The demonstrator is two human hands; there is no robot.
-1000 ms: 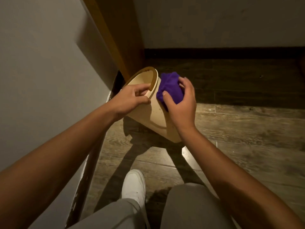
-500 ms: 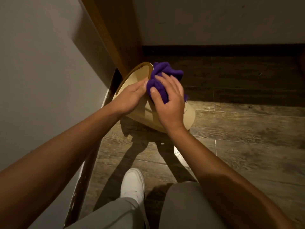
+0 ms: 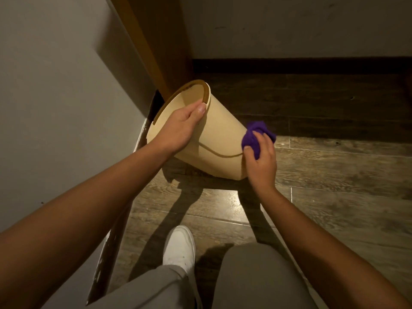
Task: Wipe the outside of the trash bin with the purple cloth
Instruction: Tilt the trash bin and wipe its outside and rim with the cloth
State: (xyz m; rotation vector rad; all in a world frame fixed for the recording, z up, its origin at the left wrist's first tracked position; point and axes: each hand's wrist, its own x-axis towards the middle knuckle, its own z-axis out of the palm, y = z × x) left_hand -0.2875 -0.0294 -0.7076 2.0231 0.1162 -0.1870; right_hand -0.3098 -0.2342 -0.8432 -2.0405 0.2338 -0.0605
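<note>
A cream trash bin (image 3: 219, 134) with a brown rim is tipped over, its mouth toward the left wall and its base toward the right, just above the wooden floor. My left hand (image 3: 178, 128) grips the bin at its rim, thumb over the edge. My right hand (image 3: 260, 161) holds a bunched purple cloth (image 3: 255, 137) pressed against the bin's outer wall near its base. A thin brown curved line runs across the bin's side.
A grey wall (image 3: 55, 108) stands close on the left, with a wooden door frame (image 3: 160, 45) behind the bin. A dark skirting board (image 3: 301, 65) runs along the far wall. My white shoe (image 3: 179, 248) and grey trouser legs are below the bin.
My right hand slid the purple cloth from the rim down the bin's side to its base end. The bin now lies more tipped, and my left hand shifted its grip on the rim.
</note>
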